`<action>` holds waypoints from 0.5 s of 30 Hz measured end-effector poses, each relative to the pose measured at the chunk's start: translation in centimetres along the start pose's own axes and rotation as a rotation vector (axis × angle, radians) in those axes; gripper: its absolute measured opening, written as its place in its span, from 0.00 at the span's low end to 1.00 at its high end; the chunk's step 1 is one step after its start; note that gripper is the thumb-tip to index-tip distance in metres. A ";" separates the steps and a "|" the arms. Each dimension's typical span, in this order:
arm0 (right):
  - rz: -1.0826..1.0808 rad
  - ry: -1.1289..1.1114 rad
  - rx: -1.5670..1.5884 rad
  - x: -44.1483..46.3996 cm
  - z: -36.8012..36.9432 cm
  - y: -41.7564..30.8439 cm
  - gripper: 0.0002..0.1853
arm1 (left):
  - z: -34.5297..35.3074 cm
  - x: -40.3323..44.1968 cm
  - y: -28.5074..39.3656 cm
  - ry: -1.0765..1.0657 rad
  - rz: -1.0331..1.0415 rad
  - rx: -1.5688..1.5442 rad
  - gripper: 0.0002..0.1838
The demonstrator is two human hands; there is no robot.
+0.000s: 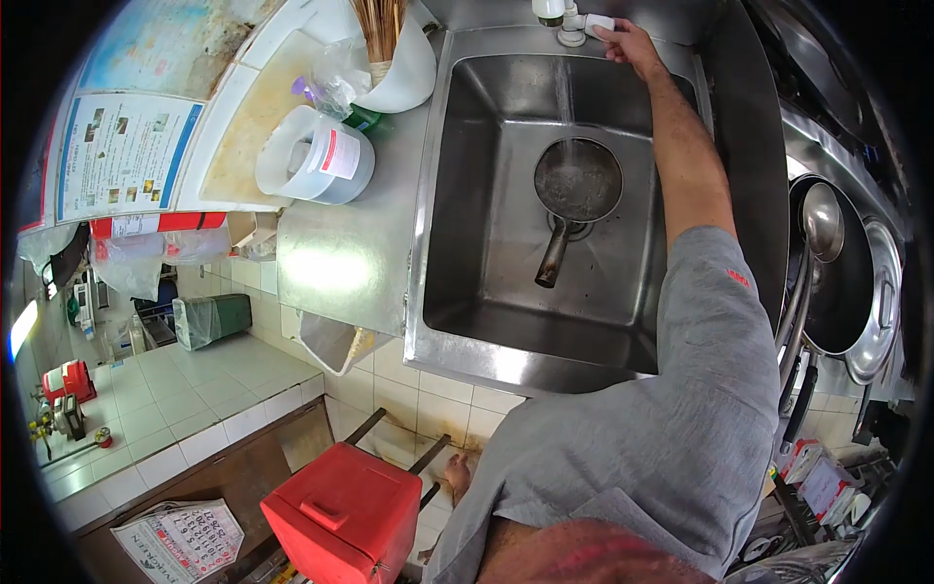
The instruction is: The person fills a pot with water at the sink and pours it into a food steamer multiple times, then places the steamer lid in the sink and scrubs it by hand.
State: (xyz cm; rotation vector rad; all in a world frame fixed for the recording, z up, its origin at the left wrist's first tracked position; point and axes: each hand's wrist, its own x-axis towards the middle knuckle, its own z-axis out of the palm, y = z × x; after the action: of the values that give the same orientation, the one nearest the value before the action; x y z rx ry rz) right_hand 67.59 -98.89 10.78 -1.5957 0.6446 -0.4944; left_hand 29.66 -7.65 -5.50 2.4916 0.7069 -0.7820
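Note:
My right hand (628, 47) reaches to the top of the sink (603, 292), its fingers closed on the white tap handle (599, 24). Water runs from the tap (571, 29) into a small dark pan (578, 181). The pan sits upright on the sink floor, its handle pointing toward me, and holds some water. Neither hand touches it. Low in the view, between my grey shirt and a red box (341, 511), a bit of bare skin shows; whether it is my left hand or a foot is unclear.
Left of the sink, a metal counter (341, 263) holds a labelled plastic tub (316, 156) and a white container (404, 78) with thin sticks. On the right lie a large wok (842, 282) and a ladle (823, 222). A white bin (336, 341) stands below the counter.

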 end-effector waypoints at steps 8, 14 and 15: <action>-0.170 0.823 -0.123 -9.8 4.8 6.6 0.34 | 0.2 -1.2 3.1 0.100 0.112 0.027 0.24; 0.652 0.875 0.516 -28.0 14.5 20.2 0.35 | 1.9 0.7 -0.9 0.000 0.583 0.447 0.20; 0.738 0.535 0.902 -29.1 15.2 20.3 0.32 | 1.7 0.8 -0.8 -0.025 0.553 0.421 0.19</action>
State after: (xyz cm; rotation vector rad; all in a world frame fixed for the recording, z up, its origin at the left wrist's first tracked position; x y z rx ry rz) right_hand 53.22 -69.49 -9.75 -0.3089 1.1376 -0.5351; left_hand 29.05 -7.66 -7.50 2.8289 -0.1910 -0.7999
